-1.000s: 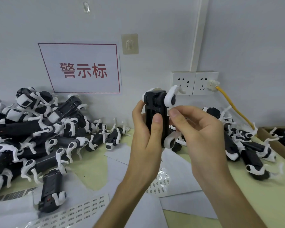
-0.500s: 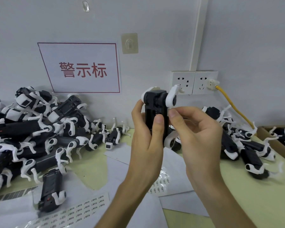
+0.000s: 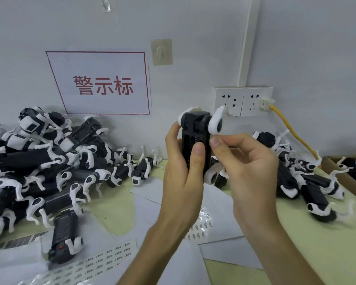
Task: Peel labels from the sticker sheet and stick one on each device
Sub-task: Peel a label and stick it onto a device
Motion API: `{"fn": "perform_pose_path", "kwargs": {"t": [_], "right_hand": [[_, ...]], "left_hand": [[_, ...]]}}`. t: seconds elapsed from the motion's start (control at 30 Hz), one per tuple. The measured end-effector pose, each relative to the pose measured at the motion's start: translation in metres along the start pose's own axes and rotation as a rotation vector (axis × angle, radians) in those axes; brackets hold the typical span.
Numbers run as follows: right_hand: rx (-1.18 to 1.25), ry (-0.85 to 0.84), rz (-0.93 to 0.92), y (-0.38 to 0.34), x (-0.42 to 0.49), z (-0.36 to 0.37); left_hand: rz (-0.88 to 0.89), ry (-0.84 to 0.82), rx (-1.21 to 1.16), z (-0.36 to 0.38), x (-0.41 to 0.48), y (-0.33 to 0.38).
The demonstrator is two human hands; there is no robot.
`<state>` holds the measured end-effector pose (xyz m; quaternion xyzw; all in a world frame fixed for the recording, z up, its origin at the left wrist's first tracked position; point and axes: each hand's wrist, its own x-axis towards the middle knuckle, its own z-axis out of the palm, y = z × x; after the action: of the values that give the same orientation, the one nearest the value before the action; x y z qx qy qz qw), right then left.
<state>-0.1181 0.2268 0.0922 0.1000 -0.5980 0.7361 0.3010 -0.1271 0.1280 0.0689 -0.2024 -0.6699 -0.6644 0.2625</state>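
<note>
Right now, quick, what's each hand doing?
Left hand: gripping the black device, held upright.
Right hand: pinching the same device's right side.

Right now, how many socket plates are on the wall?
2, side by side: the empty socket plate above the held device, the plugged socket plate right of it.

A single head-worn wide-angle view — it faces forward and slightly down, the counter (image 3: pixel 308 247) close beneath, the wall (image 3: pixel 296 48) with its sockets (image 3: pixel 243 100) straight ahead.
</note>
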Motion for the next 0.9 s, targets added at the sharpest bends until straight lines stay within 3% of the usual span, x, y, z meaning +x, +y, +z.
{"fn": "perform_pose_path", "kwargs": {"t": [0.63,0.9], "right_hand": [[0.177,-0.105,0.284,0.005,0.016,-0.01],[0.025,-0.26,0.264,0.01,0.02,-0.012]], "left_hand": [[0.121,-0.071,0.07,-0.007,0.007,0.001],[-0.197,-0.158,-0.17,-0.015,0.01,-0.003]]}}
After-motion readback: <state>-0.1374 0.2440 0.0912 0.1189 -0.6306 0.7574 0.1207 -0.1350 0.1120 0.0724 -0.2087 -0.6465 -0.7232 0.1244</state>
